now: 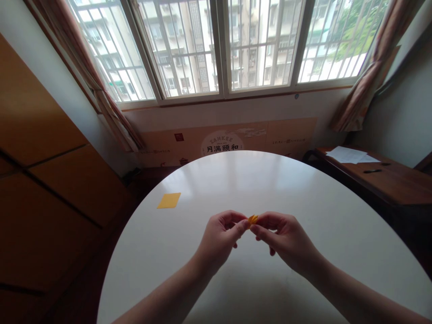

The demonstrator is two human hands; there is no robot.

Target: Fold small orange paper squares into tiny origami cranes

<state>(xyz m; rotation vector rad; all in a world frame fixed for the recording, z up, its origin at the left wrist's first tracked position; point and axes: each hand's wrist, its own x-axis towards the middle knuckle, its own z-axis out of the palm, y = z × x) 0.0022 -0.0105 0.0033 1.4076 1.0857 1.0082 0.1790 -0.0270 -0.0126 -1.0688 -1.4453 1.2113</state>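
Observation:
Between my fingertips, above the middle of the round white table (243,180), is a small folded piece of yellow paper (253,219) with pointed edges at its top. My left hand (222,234) pinches it from the left between thumb and forefinger. From the other side, the thumb and forefinger of my right hand (281,231) close on it as well. The fingertips cover much of the paper, so its full shape is hidden. A flat yellow square of paper (169,200) lies on the table, off to the left of my hands.
Beyond the table a printed cardboard panel (290,135) leans below a barred window (189,49). White sheets (351,155) lie on a brown wooden desk (401,182) at right. A wooden cabinet (50,193) stands at left, and curtains (361,96) hang beside the window.

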